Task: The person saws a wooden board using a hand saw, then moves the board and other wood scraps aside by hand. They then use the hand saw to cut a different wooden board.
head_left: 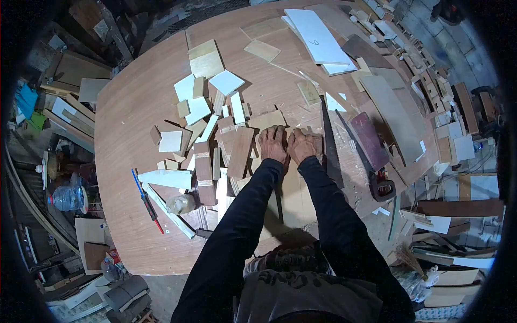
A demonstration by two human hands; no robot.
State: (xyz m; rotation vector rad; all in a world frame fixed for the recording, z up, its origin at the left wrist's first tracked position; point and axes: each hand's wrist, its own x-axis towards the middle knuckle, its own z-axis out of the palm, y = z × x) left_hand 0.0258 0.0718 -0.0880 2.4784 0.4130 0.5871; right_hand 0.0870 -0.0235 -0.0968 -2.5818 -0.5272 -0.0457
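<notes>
My left hand [273, 144] and my right hand [301, 147] are side by side at the middle of the table, thumbs close together. Their fingers bend over a short brown wood piece [318, 144], whose right end shows past my right hand; the rest is hidden under them. Beneath lies a light brown board [299, 199], partly covered by my forearms. A dark narrow strip [279, 204] stands out between my arms. To the right of my hands rests a handsaw blade [330, 140]. Left of my left hand is a brown wood block [241, 152].
Many wood offcuts, among them a white-faced piece [226, 82], crowd the table left of my hands. A glass jar [181, 204] and a red-and-blue pen-like tool [147, 207] lie near the left. A black-handled saw [382, 187], a maroon panel [369, 141] and a white board marked 6 [318, 40] occupy the right.
</notes>
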